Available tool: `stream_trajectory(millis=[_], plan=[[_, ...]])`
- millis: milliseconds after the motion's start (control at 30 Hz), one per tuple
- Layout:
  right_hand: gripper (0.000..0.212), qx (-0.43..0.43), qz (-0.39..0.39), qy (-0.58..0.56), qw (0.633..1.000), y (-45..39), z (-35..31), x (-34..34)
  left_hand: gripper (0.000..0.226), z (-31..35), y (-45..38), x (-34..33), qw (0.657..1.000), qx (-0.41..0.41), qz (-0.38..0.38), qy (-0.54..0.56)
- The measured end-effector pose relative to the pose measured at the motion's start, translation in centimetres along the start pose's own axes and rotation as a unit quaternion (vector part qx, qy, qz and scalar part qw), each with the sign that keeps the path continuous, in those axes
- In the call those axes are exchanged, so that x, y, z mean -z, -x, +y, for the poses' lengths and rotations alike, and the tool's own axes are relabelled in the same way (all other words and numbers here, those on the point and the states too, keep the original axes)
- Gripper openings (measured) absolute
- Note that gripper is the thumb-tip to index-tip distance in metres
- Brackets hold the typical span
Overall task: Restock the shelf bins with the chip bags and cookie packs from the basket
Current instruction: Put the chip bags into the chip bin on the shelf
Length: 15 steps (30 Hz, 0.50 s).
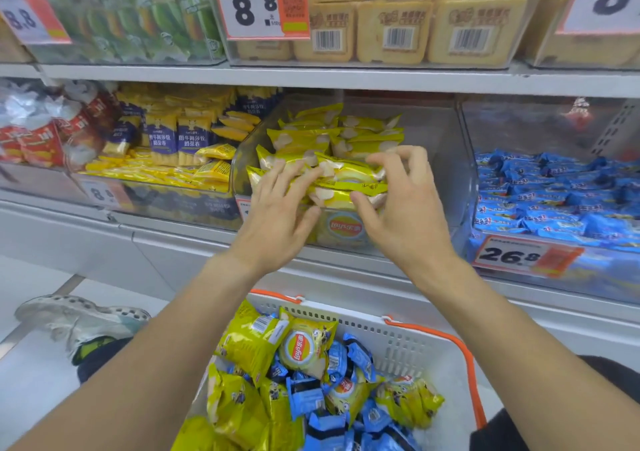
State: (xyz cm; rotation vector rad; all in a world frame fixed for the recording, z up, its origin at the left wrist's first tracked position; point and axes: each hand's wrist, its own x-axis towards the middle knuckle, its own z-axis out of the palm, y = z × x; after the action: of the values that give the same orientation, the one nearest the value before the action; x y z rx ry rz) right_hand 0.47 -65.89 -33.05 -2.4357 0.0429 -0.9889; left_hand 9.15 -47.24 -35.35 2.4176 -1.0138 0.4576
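Basket [398, 343] at bottom centre, white with orange handles, holding a loose heap of yellow chip bags [252, 343] and blue cookie packs [356, 357]. Plenty left; restocking judged not far along.

Both forearms reach up from the lower frame to mid-frame. Left hand [277, 204] lies flat with fingers spread, pressing on the near end of the yellow bags in the bin [332, 170]. Right hand [405, 197] is curled over the stack, thumb at its front and fingers over its top, gripping the uppermost bags.

Clear chip bin [433, 159] sits centre frame on the middle shelf. Bags inside lie stacked roughly flat, long axes running left to right across the frame and a little tilted; one bag at the bin front shows its logo face outward. Right part of the bin looks unfilled.

Risks, judged: the pile stands above the front lip, so when the hands let go the top bags could slide out toward the basket or floor. Hard pressing may crush chips.

Neighbouring bin at right holds blue packs [554, 201] with a price tag [512, 254]; at left, navy-and-yellow packs [176, 138]. Upper shelf carries beige boxes [391, 31].
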Motion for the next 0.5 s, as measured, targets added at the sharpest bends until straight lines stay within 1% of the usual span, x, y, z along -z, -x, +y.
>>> stream_trajectory(millis=[67, 100, 133, 200, 267, 333, 433, 500], plan=[[0.034, 0.033, 0.012, -0.050, 0.998, 1.3, -0.5, -0.1, 0.054, 0.7, 1.4, 0.4, 0.997, -0.027, 0.070, 0.015], [0.030, 0.048, 0.008, -0.063, 0.997, 2.2, -0.6, -0.3, 0.051, 1.1, 2.3, 0.3, 0.995, -0.024, 0.091, 0.036], [0.027, 0.057, -0.006, -0.069, 0.996, 3.2, -0.6, -0.6, 0.046, 1.5, 3.3, 0.1, 0.993, -0.008, 0.100, 0.062], [0.020, 0.055, -0.062, -0.063, 0.995, 5.3, -0.3, -1.4, 0.036, 1.8, 5.9, -1.0, 0.990, 0.031, 0.089, 0.103], [0.015, 0.036, -0.138, -0.041, 0.989, 7.1, 0.4, -2.8, 0.028, 1.7, 8.8, -2.7, 0.989, 0.067, 0.051, 0.119], [0.011, -0.004, -0.227, -0.021, 0.974, 8.6, 1.4, -4.5, 0.022, 1.3, 11.6, -4.6, 0.988, 0.103, -0.005, 0.116], [0.005, -0.079, -0.349, 0.010, 0.934, 11.7, 3.8, -7.0, 0.024, 0.5, 15.6, -7.7, 0.977, 0.151, -0.116, 0.093], [0.007, -0.131, -0.422, 0.048, 0.896, 14.2, 5.7, -8.4, 0.035, 0.5, 17.9, -9.5, 0.961, 0.176, -0.202, 0.067]])
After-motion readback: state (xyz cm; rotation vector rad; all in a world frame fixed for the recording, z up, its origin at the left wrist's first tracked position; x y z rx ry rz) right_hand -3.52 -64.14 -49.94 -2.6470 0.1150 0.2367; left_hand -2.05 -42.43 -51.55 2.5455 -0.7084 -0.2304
